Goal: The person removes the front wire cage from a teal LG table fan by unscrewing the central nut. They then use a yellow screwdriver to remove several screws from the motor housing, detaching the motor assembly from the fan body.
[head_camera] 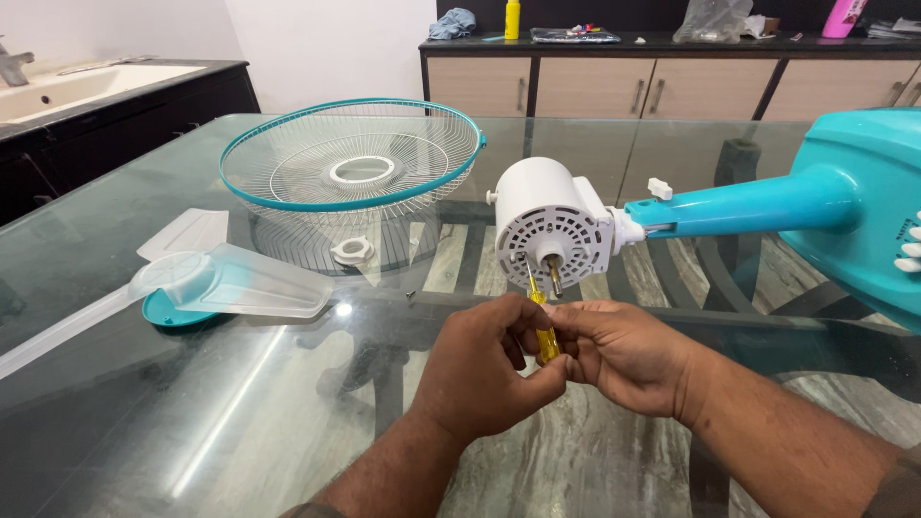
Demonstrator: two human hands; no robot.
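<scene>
Fan guard (350,153): resting on the glass desk (144,412), far left of your hands.
Left hand (480,369): your fingers pinch the yellow screwdriver (545,338).
Screwdriver: stiff, probably slick; hold the handle.
Right hand (624,355): fingers pressed around that handle.
Motor housing (552,225): tip meets its face.

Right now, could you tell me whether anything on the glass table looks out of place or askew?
The fan lies on its side on the glass table, with its wire guard and clear blades lying apart from it.
</scene>
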